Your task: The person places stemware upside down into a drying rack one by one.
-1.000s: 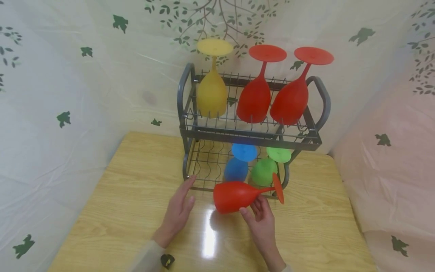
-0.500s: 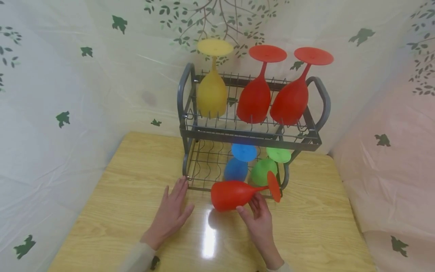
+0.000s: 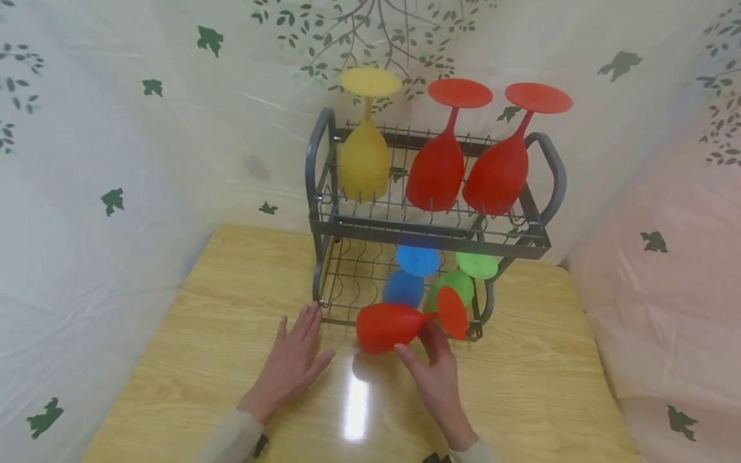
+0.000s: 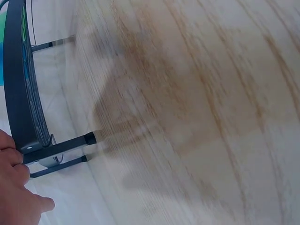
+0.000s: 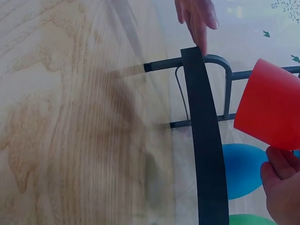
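My right hand (image 3: 434, 373) holds a red wine glass (image 3: 384, 328) by the bowl's lower end near the stem. The glass lies sideways in front of the rack's lower tier, mouth to the left and foot to the right. With its fingers nearly straight, my left hand (image 3: 286, 370) touches the front left corner of the dark two-tier dish rack (image 3: 428, 236). In the right wrist view the red bowl (image 5: 269, 105) is above the front bar (image 5: 204, 131), and the left fingers (image 5: 199, 35) rest at the bar's far end.
An upside-down blue wine glass (image 3: 403, 289) and green one (image 3: 454, 283) stand on the lower tier, whose left part shows bare wires. Above them, a yellow glass (image 3: 365, 164) and two red ones (image 3: 437, 170) stand inverted. A wooden table (image 3: 220, 308) carries the rack.
The red wine glass has shifted a little left and toward the rack, its foot turning more to face me. My left hand has moved onto the rack's corner and stayed there.
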Demonstrator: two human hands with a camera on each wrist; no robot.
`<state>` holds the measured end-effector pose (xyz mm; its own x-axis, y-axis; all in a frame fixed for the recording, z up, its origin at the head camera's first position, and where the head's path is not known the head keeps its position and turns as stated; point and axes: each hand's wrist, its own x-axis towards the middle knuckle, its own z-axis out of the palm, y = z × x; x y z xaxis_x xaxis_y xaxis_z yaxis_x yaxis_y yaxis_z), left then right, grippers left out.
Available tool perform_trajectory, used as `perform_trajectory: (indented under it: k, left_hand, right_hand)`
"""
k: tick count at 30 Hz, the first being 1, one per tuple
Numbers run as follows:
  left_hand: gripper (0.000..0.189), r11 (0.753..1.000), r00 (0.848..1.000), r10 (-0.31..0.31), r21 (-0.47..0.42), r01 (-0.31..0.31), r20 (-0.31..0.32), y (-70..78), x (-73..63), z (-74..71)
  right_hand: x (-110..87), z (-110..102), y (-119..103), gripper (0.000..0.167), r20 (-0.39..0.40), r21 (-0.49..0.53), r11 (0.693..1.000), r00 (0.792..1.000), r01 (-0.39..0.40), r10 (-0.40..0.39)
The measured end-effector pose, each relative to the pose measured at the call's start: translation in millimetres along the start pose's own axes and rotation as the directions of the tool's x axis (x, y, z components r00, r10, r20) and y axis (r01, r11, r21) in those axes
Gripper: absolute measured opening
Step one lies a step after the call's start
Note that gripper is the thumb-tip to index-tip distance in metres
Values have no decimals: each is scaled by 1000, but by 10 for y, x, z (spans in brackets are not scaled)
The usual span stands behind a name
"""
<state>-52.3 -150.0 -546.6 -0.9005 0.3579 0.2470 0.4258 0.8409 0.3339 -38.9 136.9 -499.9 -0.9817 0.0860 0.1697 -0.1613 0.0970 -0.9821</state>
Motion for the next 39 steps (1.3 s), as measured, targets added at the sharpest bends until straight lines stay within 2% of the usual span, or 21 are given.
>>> perform_trajectory:
  k: [5,10,17,24,31,39]
  left_hand:
    - [79,1000,1000,-5,18,5,12,7,4,-15]
    - [79,1000,1000,-5,29,5,14,7,4,-21]
    - [79,999,1000,-11,45,11,19,-1,9,10]
    - [79,1000,1000,-16,19,16,21,12,7,5]
    - [80,1000,1000,-14,28,13,21,20,18,-13]
    - [79,999,1000,17,42,-15,-27,17,11,11]
  right_hand:
    - [67,51,9,67,21,-22,997,997,68,-68]
    - [138,127,-7,73,43,-52,988,989,147,-145]
    - [236,222,-66,76,65,-106,976,981,189,-183]
    - [368,315,-88,78,120,-150,946,955,286,-270]
    - [476,431,-136,72,177,-207,935,951,287,-253]
    - [624,553,-102,72,224,-301,908,947,291,-229]
